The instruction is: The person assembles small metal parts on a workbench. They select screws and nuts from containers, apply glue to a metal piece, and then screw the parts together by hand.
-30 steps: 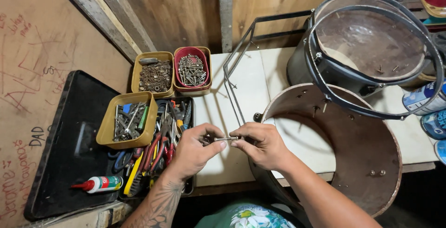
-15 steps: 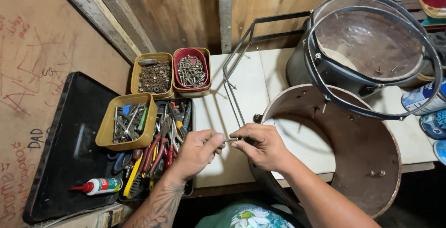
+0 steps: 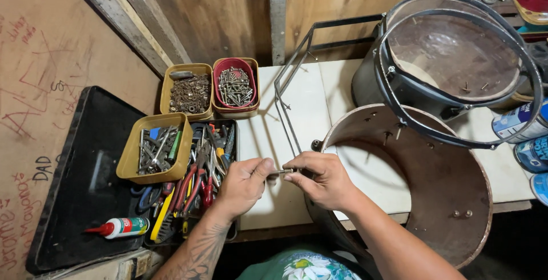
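Your left hand (image 3: 242, 186) and right hand (image 3: 322, 180) meet fingertip to fingertip, both pinched on one small metal screw (image 3: 283, 171) | screw's long axis runs left-right between them, over the white tabletop (image 3: 297, 97) | brown drum shell (image 3: 456, 200) just right | tool tray (image 3: 197, 180) left.
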